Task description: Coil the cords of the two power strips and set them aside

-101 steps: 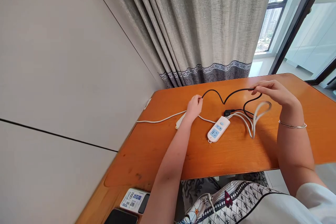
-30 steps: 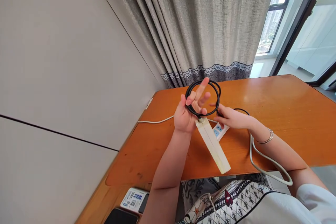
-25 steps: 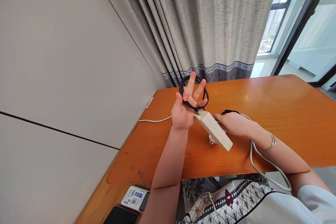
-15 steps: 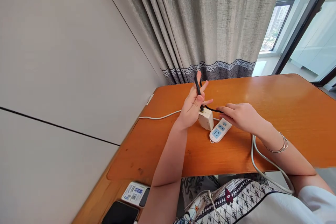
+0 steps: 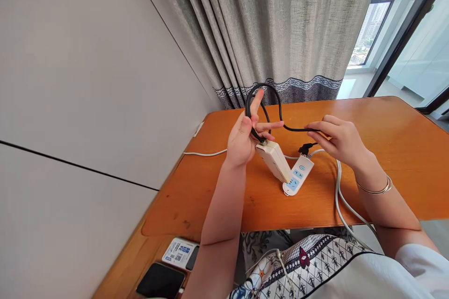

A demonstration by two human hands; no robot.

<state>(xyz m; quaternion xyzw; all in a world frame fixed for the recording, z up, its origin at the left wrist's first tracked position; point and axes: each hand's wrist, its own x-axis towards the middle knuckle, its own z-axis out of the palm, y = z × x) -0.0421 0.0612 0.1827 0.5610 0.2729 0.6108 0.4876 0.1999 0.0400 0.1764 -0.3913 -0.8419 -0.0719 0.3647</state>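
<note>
A black cable point(image 5: 280, 107) loops around the fingers of my left hand point(image 5: 242, 138), whose fingers curl partly round it while some stick out. From that hand hangs a white adapter box point(image 5: 274, 160), tilted, its lower end over the near end of a white power strip point(image 5: 298, 175). My right hand point(image 5: 338, 140) pinches the black cable between thumb and fingers, right of the loop. A black plug point(image 5: 305, 148) sits at the far end of the strip, just left of my right hand.
The strip lies on an orange-brown wooden table point(image 5: 217, 196). A white cord point(image 5: 338, 191) drops over the table's front edge. At lower left are a black phone point(image 5: 160, 281) and a white labelled box point(image 5: 179, 253). Behind the table hangs a grey curtain point(image 5: 298, 23).
My right hand has moved right and up, drawing out the black cable. My left hand has shifted left, the loop has widened, and the adapter box has tilted. The black plug has come into view.
</note>
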